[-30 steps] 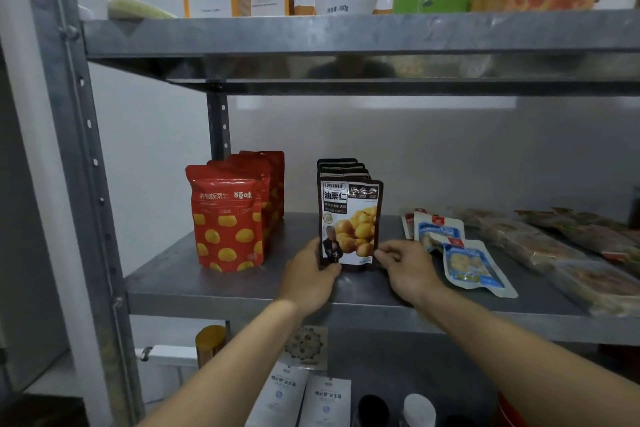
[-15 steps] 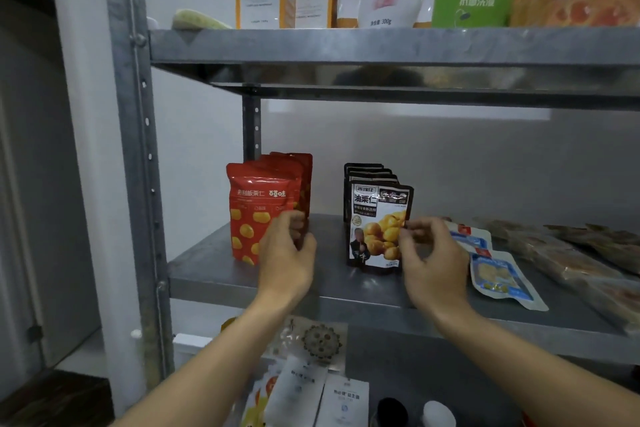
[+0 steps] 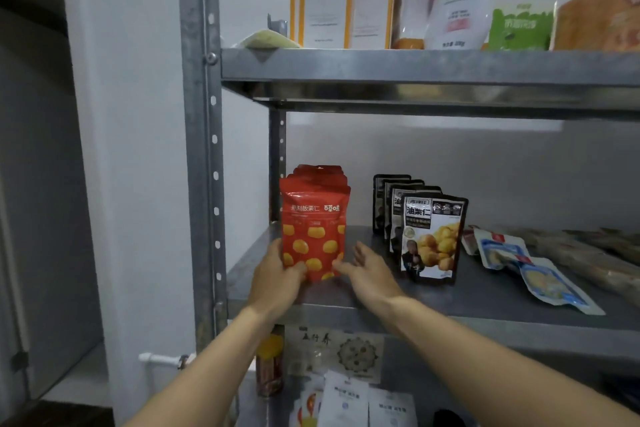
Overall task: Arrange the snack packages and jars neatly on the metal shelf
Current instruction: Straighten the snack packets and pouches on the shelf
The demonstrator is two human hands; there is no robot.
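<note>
Pouches (image 3: 313,225), red and upright, between clasping left grip (image 3: 277,279) and flat-fingered right grip (image 3: 369,274)

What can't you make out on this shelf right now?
Head view:
- Red pouches behind the front red pouch: hidden by it; count unclear.
- Left hand: fingers hidden behind that pouch.
- Flat packs: blurred, cut by right edge.
- Jar below: top hidden by shelf.

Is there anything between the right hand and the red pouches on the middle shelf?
Nothing visible. The right hand lies open just beside the red pouches, its thumb at the front pouch's lower right corner. The black pouches stand further right, out of the way. The left hand grips the lower left side.
</note>
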